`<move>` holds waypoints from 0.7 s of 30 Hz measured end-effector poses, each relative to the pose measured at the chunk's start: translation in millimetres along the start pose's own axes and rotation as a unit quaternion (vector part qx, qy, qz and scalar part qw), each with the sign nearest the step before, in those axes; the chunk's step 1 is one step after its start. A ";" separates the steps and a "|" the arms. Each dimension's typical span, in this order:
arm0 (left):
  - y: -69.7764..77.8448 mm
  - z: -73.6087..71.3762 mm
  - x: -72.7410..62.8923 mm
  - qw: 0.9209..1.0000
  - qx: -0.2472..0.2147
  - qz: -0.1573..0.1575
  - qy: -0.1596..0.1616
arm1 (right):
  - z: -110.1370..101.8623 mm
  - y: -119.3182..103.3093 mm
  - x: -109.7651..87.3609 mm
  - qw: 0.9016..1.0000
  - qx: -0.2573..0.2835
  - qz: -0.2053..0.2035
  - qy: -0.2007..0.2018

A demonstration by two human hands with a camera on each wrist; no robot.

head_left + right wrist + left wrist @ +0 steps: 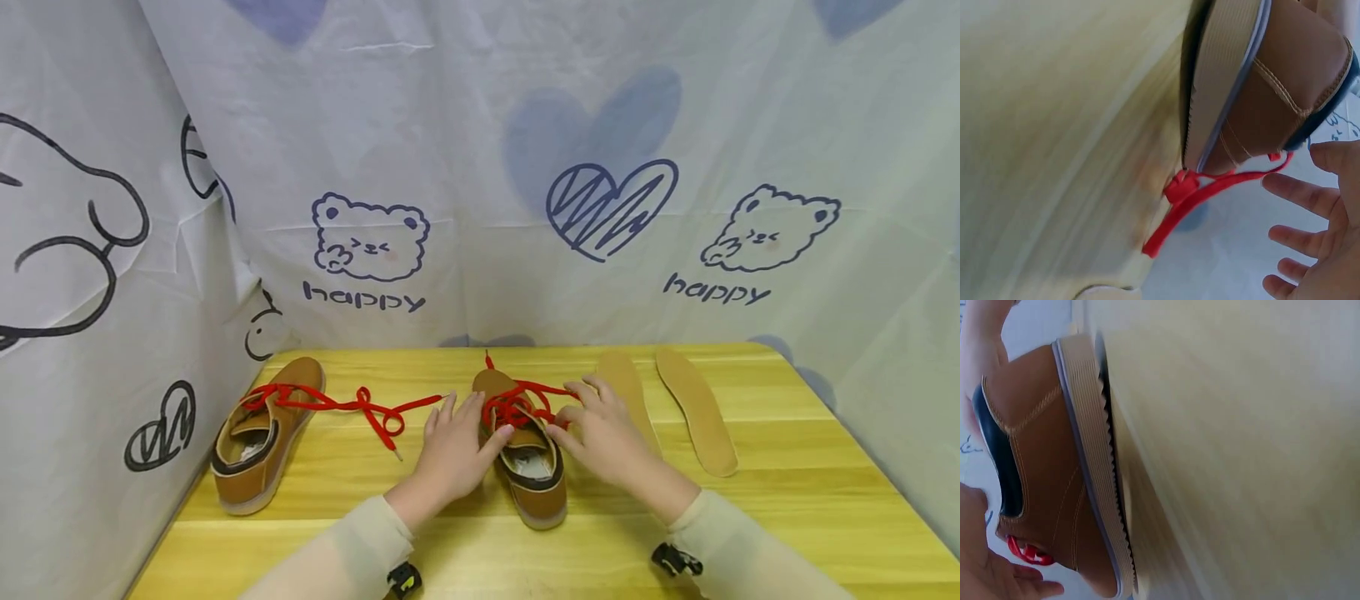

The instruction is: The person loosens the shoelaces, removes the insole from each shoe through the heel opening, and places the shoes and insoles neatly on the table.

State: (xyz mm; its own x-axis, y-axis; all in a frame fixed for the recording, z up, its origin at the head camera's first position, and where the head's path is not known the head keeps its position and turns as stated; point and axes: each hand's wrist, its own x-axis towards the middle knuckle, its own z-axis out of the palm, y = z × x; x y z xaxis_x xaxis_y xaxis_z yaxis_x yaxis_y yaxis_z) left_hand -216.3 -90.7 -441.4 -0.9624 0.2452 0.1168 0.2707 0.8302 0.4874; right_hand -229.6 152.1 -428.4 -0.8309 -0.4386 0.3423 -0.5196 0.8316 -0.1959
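Observation:
A brown shoe (542, 503) with a dark collar stands on the table, its heel toward me, its red shoelace (510, 408) heaped loosely over the tongue. My left hand (453, 450) is at the shoe's left side, thumb over the collar near the laces. In the left wrist view its fingers (1035, 589) extend beside the red lace. On the other side, my right hand (603, 433) has its fingers spread. The right wrist view shows that hand (1319, 234) with a fingertip right at the lace strand (1210, 187), which trails down beside the sole.
A second brown shoe (251, 479) stands at the left, its red lace (378, 414) stretched across the table toward the middle. Two tan insoles lie at the right, the nearer insole (626, 387) partly behind my right hand, the other insole (697, 412) beyond it. A printed curtain (465, 167) hangs behind the table.

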 end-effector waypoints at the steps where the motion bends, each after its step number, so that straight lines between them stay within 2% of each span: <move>1: 1.3 0.6 -1.1 1.000 0.000 0.005 -0.005 | 1.2 -0.7 0.2 1.000 0.000 -0.002 -0.006; 6: 0.4 3.4 -0.8 0.999 -0.005 0.026 -0.027 | 6.7 -5.0 0.4 1.000 -0.001 -0.013 -0.017; 14: -8.6 -0.8 5.6 0.998 -0.013 0.045 -0.048 | 9.2 -12.9 0.1 1.000 -0.004 -0.018 -0.005; 21: -25.7 -9.2 16.9 0.992 -0.026 0.079 -0.093 | 10.4 -27.0 -1.7 1.000 -0.010 -0.011 -0.015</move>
State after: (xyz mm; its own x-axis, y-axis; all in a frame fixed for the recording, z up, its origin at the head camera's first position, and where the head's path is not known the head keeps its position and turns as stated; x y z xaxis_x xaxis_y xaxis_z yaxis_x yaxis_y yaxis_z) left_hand -239.7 -112.5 -444.1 -0.8864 0.4615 0.0363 0.4110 0.7484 0.5205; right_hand -216.3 126.8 -433.3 -0.8253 -0.4660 0.3188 -0.5335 0.8286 -0.1699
